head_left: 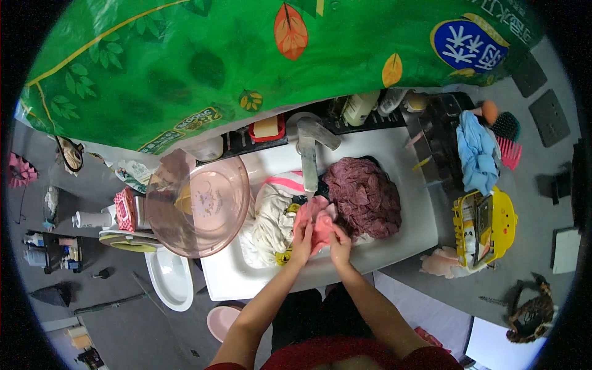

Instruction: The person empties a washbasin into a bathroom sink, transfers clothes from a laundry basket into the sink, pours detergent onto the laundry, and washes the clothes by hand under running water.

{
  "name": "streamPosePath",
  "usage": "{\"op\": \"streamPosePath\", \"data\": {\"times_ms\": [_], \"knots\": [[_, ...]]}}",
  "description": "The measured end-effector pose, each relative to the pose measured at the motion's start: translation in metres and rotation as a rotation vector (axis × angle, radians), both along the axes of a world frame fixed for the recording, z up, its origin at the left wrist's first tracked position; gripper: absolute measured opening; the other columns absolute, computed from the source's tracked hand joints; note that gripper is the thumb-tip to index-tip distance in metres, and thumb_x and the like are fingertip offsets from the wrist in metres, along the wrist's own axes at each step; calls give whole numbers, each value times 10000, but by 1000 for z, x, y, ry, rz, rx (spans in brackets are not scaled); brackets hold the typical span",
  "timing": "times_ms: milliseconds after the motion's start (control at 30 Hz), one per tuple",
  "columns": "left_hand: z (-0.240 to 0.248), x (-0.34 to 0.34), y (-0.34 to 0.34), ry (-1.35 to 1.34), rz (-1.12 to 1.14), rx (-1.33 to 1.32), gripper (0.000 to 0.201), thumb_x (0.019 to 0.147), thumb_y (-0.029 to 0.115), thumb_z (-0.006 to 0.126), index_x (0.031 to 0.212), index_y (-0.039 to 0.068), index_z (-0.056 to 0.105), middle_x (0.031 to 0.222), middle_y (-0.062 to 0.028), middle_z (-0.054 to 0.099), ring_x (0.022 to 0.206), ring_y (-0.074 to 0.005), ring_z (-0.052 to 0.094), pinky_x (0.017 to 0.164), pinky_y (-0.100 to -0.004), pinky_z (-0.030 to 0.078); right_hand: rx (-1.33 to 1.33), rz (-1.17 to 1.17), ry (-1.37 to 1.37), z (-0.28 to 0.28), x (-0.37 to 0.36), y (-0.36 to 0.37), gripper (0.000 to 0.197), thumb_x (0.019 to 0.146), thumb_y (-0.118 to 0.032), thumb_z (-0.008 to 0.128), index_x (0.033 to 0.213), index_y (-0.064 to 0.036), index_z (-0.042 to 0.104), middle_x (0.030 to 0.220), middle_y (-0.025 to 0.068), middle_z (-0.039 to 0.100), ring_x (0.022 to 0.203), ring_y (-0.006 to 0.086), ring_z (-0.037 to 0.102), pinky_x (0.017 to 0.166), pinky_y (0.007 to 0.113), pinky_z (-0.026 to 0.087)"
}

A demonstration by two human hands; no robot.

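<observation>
Under the faucet (309,161), a wet pink cloth (317,223) is bunched between my two hands. My left hand (301,245) grips its left side, and my right hand (340,245) holds the right side, with fingers closed on the fabric. Both are over the white sink (422,213). Right of them lies a large heap of purplish-red cloth (364,197). White laundry (271,219) is piled to the left, with a pink-and-white striped piece (285,180) behind it and bits of yellow cloth showing. Some dark fabric is partly hidden behind the faucet.
A clear pink basin (242,213) overlaps the sink's left side. Behind the faucet are a red dish with soap (266,127) and bottles (359,108). At the right stand a black rack (436,140), a blue cloth (477,154) and a yellow basket (504,229). Green plastic packaging (203,80) hangs overhead.
</observation>
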State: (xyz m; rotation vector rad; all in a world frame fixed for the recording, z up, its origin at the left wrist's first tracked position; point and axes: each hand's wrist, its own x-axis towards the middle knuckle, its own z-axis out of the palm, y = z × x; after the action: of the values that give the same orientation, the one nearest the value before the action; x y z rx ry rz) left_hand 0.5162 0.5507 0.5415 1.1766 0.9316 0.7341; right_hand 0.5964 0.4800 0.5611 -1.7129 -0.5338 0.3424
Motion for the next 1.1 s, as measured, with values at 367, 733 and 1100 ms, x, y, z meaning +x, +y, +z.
{"op": "streamPosePath", "data": {"times_ms": [367, 733, 1100], "knots": [[44, 16, -35, -3, 14, 423, 122, 803, 97, 533, 895, 27, 497, 833, -61, 546, 732, -146, 519, 674, -281, 435, 306, 142, 1487, 38, 13, 11, 393, 864, -445, 426, 1002, -103, 560, 921, 43, 589, 847, 178, 573, 778, 323, 468], [62, -17, 12, 126, -36, 885, 167, 772, 158, 494, 869, 23, 503, 995, -193, 468, 1022, -370, 435, 922, -440, 307, 410, 256, 1449, 47, -15, 38, 225, 860, -283, 375, 863, -125, 534, 784, -7, 573, 655, 131, 553, 598, 244, 472], [28, 0, -9, -17, 135, 701, 103, 710, 39, 560, 686, 37, 459, 637, -89, 494, 542, -224, 456, 517, -302, 360, 115, 33, 1283, -4, -26, 32, 272, 834, -308, 441, 915, -85, 574, 877, 67, 576, 813, 198, 560, 714, 302, 467]]}}
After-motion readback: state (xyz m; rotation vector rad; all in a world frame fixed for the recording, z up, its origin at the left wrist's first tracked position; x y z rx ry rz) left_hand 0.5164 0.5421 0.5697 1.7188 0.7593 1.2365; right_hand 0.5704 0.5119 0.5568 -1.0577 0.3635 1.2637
